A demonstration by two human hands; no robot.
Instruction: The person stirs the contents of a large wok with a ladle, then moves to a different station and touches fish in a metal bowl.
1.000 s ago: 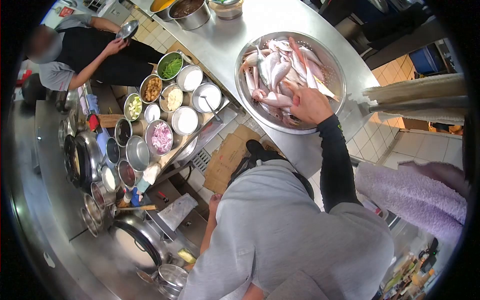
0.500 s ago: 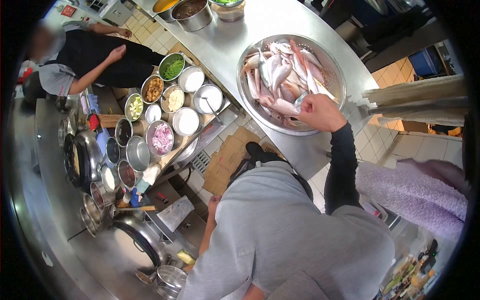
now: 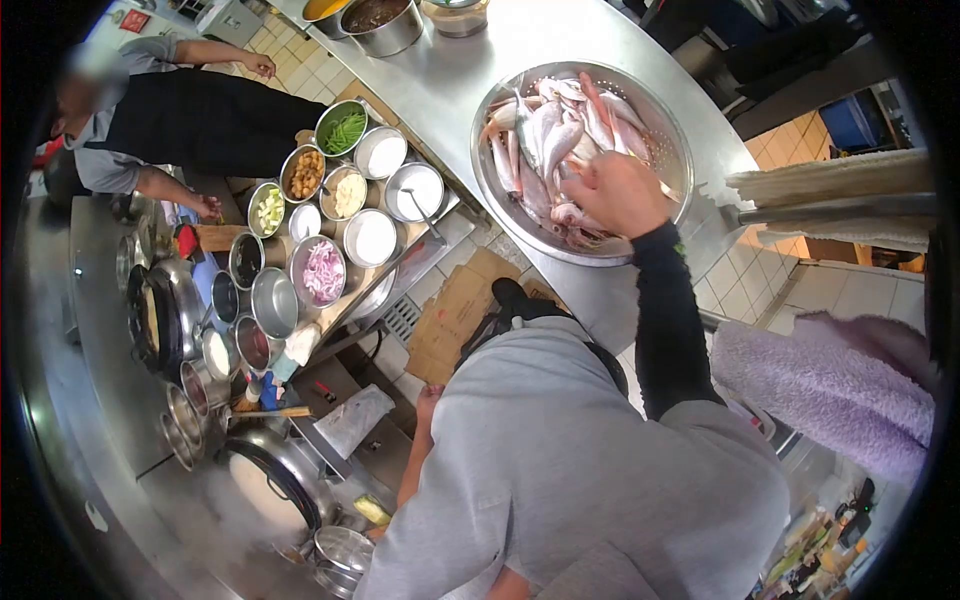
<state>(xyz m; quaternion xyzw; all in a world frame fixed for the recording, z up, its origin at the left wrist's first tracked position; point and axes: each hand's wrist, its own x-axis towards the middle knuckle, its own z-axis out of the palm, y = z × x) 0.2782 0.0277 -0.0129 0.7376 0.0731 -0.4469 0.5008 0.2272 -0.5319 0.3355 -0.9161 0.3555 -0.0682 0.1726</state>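
Note:
Over a wide steel perforated bowl (image 3: 486, 190), my right hand (image 3: 622, 192) reaches in from the right with its fingers curled in. Whatever the fingers grip is hidden, and their tips are slightly blurred. Whole raw fish (image 3: 560, 140), silvery pink with one redder, lie heaped in the bowl, right under that hand. My left hand (image 3: 429, 400) hangs low beside my grey-shirted torso, away from the bowl. Its fingers are mostly hidden, and I see nothing held there.
The bowl stands on a steel table (image 3: 440, 90), with a pot of dark sauce (image 3: 383, 25) at its far end. Left are several metal tubs, including sliced onion (image 3: 323, 274) and green vegetables (image 3: 345, 130). A co-worker (image 3: 200, 120) stands beyond. Steam rises from a wok (image 3: 268, 490); a towel (image 3: 820, 385) hangs right.
My right hand has moved up and left over the fish, from the bowl's near right side towards its middle. The co-worker's nearer hand has dropped towards the tubs. My left hand stays low.

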